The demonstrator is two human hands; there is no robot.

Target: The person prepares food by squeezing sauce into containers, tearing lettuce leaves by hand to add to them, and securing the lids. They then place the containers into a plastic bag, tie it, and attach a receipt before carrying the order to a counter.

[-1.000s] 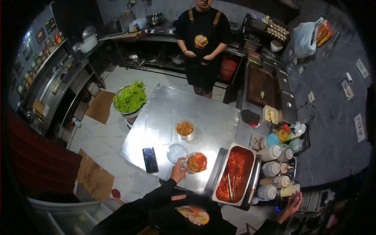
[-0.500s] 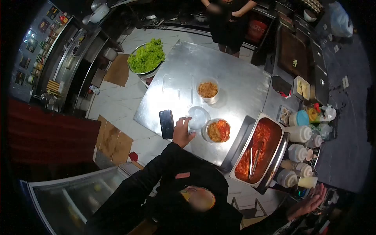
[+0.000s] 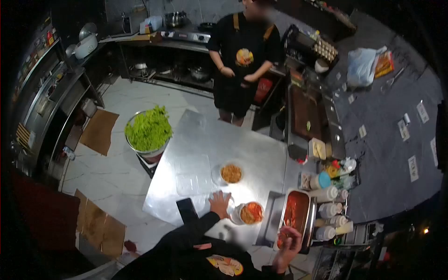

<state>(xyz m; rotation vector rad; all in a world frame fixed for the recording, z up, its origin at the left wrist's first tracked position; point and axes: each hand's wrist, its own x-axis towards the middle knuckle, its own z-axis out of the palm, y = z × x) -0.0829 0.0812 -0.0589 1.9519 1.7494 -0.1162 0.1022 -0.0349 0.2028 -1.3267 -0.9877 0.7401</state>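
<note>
Item, bowl (image 3: 252, 213): filled, on the bench (image 3: 210, 140); I judge it light, thin-walled, sauce-slick, best held low round its wall; left hand (image 3: 219, 203) spread flat just left of it, right hand (image 3: 289, 239) curled beyond it by the tray (image 3: 310, 217), grip unclear to me.

bowl (image 3: 251, 213) on table (image 3: 252, 149), between left hand (image 3: 219, 203) and tray (image 3: 295, 214)

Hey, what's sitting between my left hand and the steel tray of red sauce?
In the head view, one round bowl of food with a red topping stands on the steel table between the left hand and the tray of red sauce.
</note>
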